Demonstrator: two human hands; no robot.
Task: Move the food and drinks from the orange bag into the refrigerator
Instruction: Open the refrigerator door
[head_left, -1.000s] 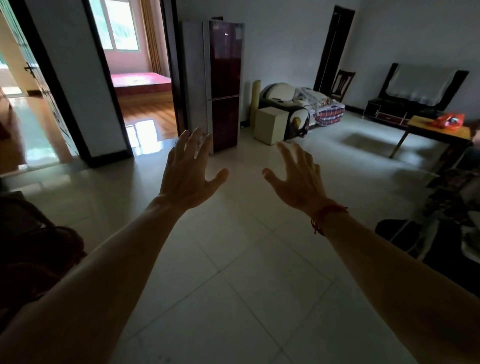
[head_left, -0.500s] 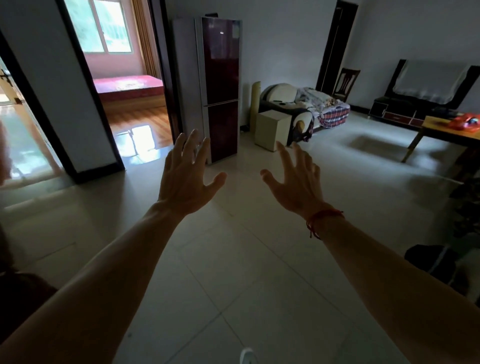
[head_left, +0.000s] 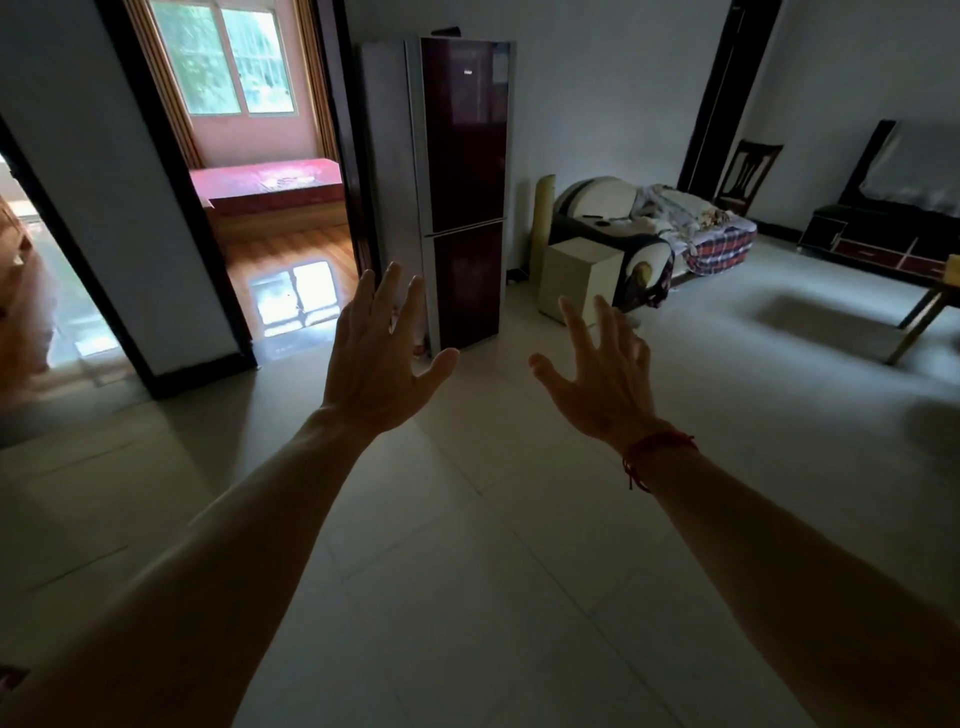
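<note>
Refrigerator (head_left: 462, 192) stands shut between a doorway (head_left: 270, 218) and a cream box (head_left: 576, 280).

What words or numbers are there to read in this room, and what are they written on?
No text here can be read.
Refrigerator, small pale brand mark near the top of its upper door: too small and blurred to read.
Pale sticker at that door's top right corner: too blurred to read.
Nothing else in view shows any writing.
</note>
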